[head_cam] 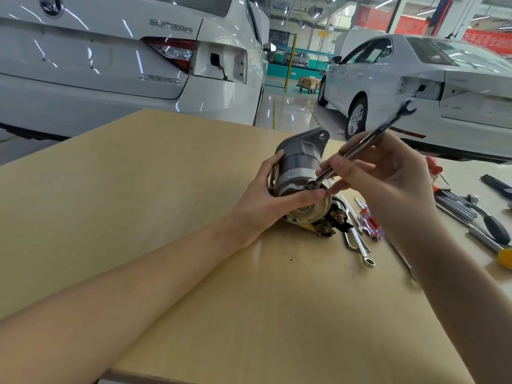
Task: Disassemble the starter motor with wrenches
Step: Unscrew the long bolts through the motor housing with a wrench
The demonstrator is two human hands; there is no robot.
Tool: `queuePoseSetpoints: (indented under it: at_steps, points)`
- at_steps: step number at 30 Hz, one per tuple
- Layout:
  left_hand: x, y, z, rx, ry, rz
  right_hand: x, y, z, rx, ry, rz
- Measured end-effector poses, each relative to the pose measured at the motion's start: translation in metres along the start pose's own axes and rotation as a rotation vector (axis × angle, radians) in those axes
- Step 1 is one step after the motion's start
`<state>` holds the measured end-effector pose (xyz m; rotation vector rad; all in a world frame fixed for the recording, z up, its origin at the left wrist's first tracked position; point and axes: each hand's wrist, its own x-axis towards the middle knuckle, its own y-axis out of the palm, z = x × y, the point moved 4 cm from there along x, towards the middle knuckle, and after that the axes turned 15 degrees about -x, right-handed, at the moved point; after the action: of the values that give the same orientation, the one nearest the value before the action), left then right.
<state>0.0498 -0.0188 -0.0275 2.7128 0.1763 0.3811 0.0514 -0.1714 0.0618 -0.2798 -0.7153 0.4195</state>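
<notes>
Left hand [273,189] gripping starter motor [300,176] on tabletop [138,176], right hand [388,176] holding wrench [357,149], ring end on motor's bolt

Two white cars [110,59] [432,79] stand beyond the tan table [138,189]; a red-handled screwdriver [370,220] lies near its right edge.

Both forearms are bare, with no sleeve, glove, watch or ring; the left hand [273,200] and right hand [388,187] are bare too.

Glossy chrome wrench [360,145]; dull grey metal motor [299,164]; smooth, seemingly wooden table [166,189].
</notes>
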Motion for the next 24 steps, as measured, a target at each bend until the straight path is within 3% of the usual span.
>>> queuePoseSetpoints:
  at_steps: [4, 10, 13, 15, 18, 21, 24]
  points:
    - [0.000, -0.001, 0.000, 0.011, 0.002, -0.005, 0.017, 0.006, 0.019, -0.230, -0.097, 0.171]
    - [-0.002, -0.004, 0.000, 0.114, 0.009, 0.065, 0.041, 0.055, 0.046, -0.947, -0.281, 0.794]
    - [-0.003, -0.005, 0.000, 0.147, 0.029, 0.088, 0.037, 0.059, 0.043, -0.923, -0.292, 0.879]
    - [-0.004, -0.002, -0.002, 0.130, 0.050, 0.065, 0.033, 0.047, 0.044, -0.537, -0.247, 0.790]
    - [-0.004, 0.001, -0.002, 0.077, 0.015, 0.018, 0.026, 0.019, 0.030, 0.195, -0.075, 0.438]
    - [-0.005, 0.002, -0.005, 0.030, 0.002, 0.027, 0.005, 0.007, -0.002, 0.425, 0.122, 0.099]
    - [-0.006, 0.002, -0.005, 0.000, -0.013, 0.028, -0.014, 0.006, -0.025, 0.606, 0.313, -0.080]
